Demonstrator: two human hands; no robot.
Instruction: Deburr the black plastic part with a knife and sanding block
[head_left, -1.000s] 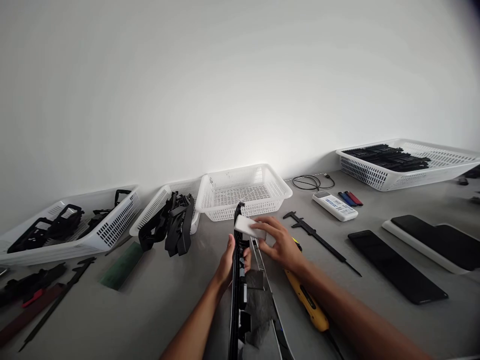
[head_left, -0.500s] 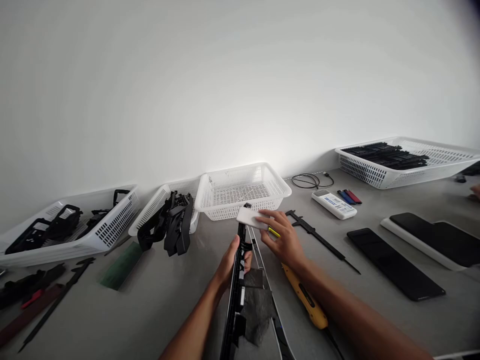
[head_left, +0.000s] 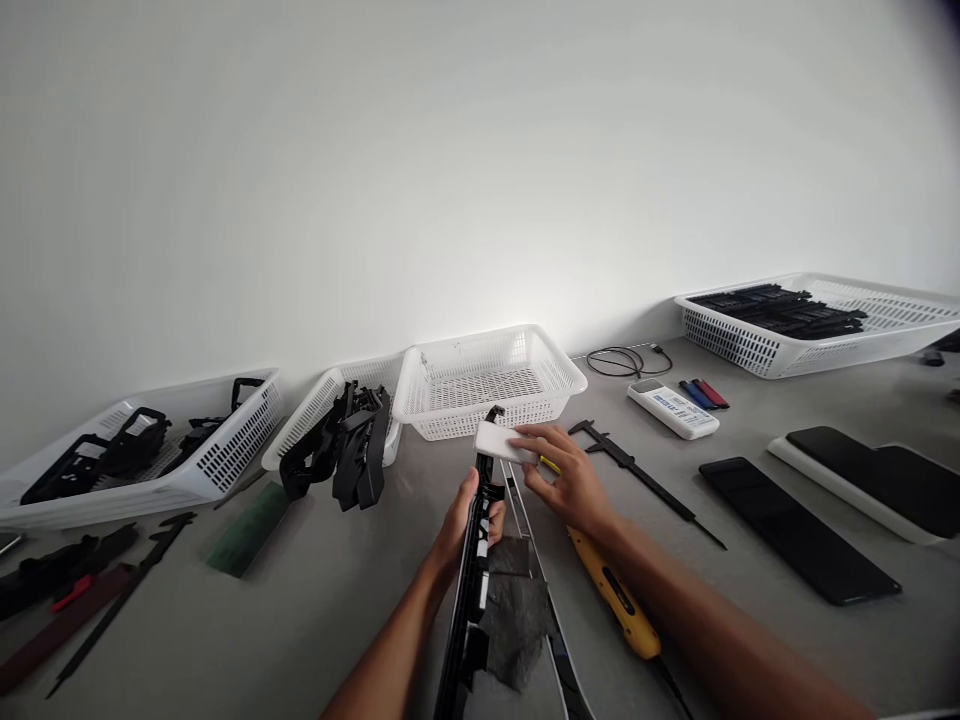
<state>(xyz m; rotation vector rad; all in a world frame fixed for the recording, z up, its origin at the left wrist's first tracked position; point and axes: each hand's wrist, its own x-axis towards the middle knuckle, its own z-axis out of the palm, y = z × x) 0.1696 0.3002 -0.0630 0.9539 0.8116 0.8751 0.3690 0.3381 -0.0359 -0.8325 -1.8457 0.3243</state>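
My left hand (head_left: pixel 459 515) is closed around a long, narrow black plastic part (head_left: pixel 472 580) that stands out away from me, thumb on its near side. In my right hand (head_left: pixel 566 475) a small white block (head_left: pixel 504 442) is pinched between thumb and fingers; it lies against the far end of the black part. What the block is made of I cannot tell. Below the right wrist a yellow-handled corded tool (head_left: pixel 619 600) lies on the table. A crumpled grey sheet (head_left: pixel 514 630) sits beside the black part, over a silver-edged object.
A white basket (head_left: pixel 420 418) stands straight ahead. Baskets with black parts stand at left (head_left: pixel 225 470) and right (head_left: pixel 765 355). To the right lie a caliper (head_left: pixel 637 475), a white device (head_left: pixel 675 410), a black slab (head_left: pixel 799 530) and a cable (head_left: pixel 619 362); at left, a green plate (head_left: pixel 247 530).
The view has shifted slightly, so the table things sit a little further right. Both hands keep their holds, and the white block stays at the far end of the black part.
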